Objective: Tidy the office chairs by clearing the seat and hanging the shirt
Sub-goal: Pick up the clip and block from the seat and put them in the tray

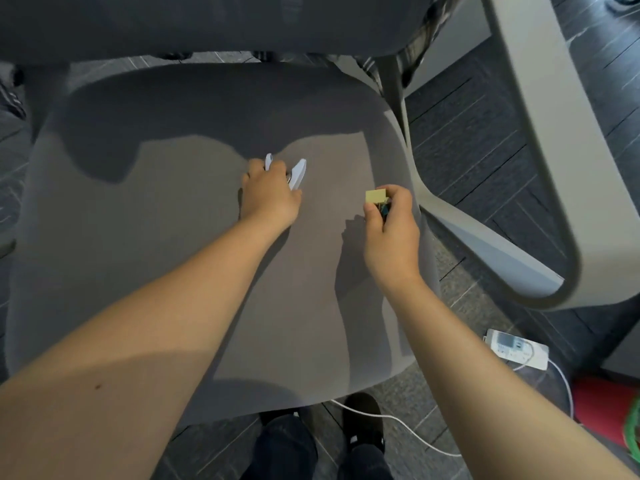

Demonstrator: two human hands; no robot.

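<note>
Grey chair seat [173, 237] fills the middle of the view. Left hand [270, 192] rests on the seat at centre, fingers curled round a white two-pronged object [298, 173]; what that object is cannot be told. Right hand [391, 230] is raised above the seat near its right edge, fingers closed on a yellow pad of notes [375, 195] together with small dark items too blurred to tell. Left half and near part of the seat lie bare. Chair back [207, 22] stands at the far edge. A pale armrest [540, 168] curves to the right. A white power strip [516, 348] and cable [398, 420] lie on the dark floor [485, 150], near right.
</note>
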